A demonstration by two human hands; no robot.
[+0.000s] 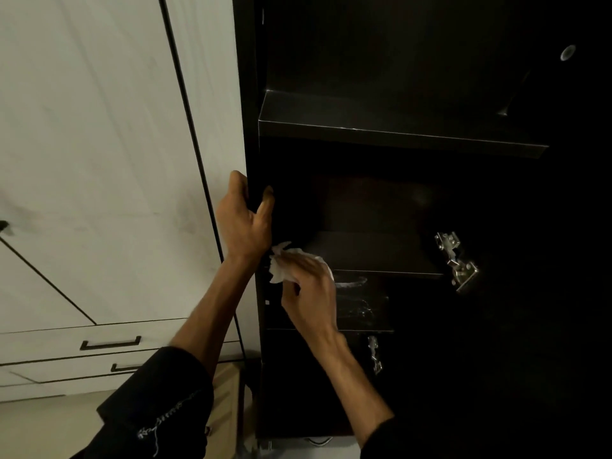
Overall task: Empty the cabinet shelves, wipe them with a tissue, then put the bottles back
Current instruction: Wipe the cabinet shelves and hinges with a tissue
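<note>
Right hand (309, 286) pressed soft, tear-prone tissue (281, 265) on shelf (364, 306), bunched under fingers; left hand (243, 220) gripped cabinet edge (250, 144).

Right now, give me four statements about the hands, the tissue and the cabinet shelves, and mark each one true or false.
1. The right hand holds a white tissue at a shelf. True.
2. The left hand hangs idle, touching nothing. False: it grips the cabinet's side panel.
3. Bottles stand on the shelves in view. False: none show there.
4. A metal hinge sits at the right of the cabinet. True.
</note>
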